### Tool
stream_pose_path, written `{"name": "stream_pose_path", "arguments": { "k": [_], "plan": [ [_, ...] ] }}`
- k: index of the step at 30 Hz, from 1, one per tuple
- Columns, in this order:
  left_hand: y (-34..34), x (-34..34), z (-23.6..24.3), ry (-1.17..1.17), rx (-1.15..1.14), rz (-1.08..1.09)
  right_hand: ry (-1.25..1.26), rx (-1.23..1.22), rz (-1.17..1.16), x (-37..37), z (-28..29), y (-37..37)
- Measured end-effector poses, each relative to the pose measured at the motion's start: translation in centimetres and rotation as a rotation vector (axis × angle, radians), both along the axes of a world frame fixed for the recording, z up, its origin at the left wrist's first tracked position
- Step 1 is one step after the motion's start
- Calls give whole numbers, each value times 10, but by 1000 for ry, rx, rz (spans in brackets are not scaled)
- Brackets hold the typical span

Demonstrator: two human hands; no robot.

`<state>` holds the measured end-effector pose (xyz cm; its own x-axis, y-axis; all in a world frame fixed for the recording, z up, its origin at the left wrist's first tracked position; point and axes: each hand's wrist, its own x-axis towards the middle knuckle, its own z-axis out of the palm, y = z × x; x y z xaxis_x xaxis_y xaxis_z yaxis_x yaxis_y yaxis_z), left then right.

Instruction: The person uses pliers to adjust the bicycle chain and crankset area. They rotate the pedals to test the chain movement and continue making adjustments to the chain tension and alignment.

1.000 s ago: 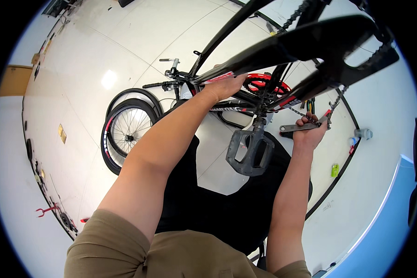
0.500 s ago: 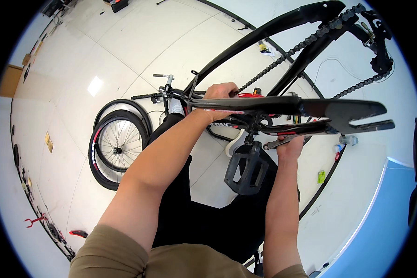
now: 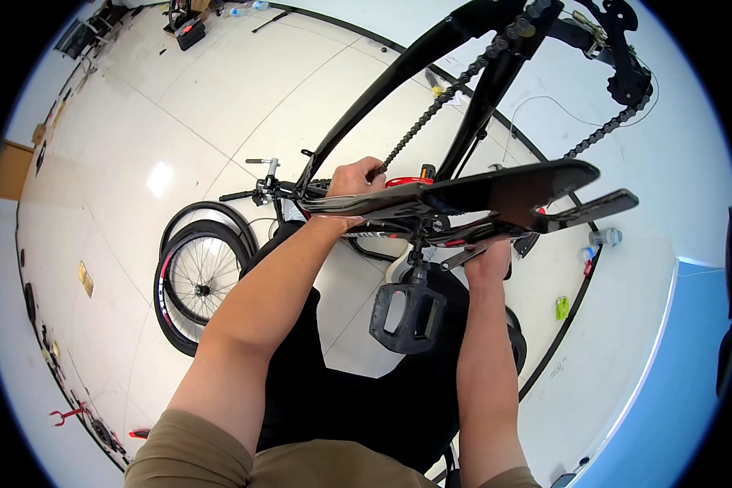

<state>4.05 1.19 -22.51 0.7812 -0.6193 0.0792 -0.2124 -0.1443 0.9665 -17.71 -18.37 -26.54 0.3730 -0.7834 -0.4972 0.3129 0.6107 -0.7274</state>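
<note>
My left hand (image 3: 355, 180) is closed on the black bicycle frame (image 3: 512, 187), its fingers beside the chain (image 3: 419, 122) near a red chainring (image 3: 403, 180). Part of that hand is behind a frame tube. My right hand (image 3: 490, 262) grips a grey metal tool (image 3: 457, 260) beneath the frame, which partly hides both hand and tool. A black pedal (image 3: 405, 320) hangs between my forearms. At the upper right the chain runs to the rear derailleur (image 3: 628, 80).
Wheels (image 3: 175, 325) lie left of me beside the handlebar (image 3: 240, 195). Bottles (image 3: 602, 237) and a green packet (image 3: 562, 307) are on the right. A yellow item (image 3: 85, 278) lies far left; a toolbox (image 3: 189, 34) stands at the back.
Frame parts that stood high now lie lower across my hands, showing more chain and derailleur. My right hand and tool have moved left and down, under the frame.
</note>
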Motion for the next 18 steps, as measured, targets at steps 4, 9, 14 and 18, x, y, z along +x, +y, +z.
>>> {"name": "stream_pose_path", "arguments": {
  "k": [4, 9, 14, 18],
  "plan": [
    [0, 2, -7, -20, 57, -79, -21, 13, -15, 1, 1, 0],
    [-11, 12, -72, -80, 6, -22, -43, 4, -106, 4, 7, 3],
    [-13, 12, -57, 4, 46, -111, -189, 42, -190, -9, 1, -3],
    [-5, 17, -59, -29, -10, -69, -177, 102, -71, 2, 14, 6]
  ]
}}
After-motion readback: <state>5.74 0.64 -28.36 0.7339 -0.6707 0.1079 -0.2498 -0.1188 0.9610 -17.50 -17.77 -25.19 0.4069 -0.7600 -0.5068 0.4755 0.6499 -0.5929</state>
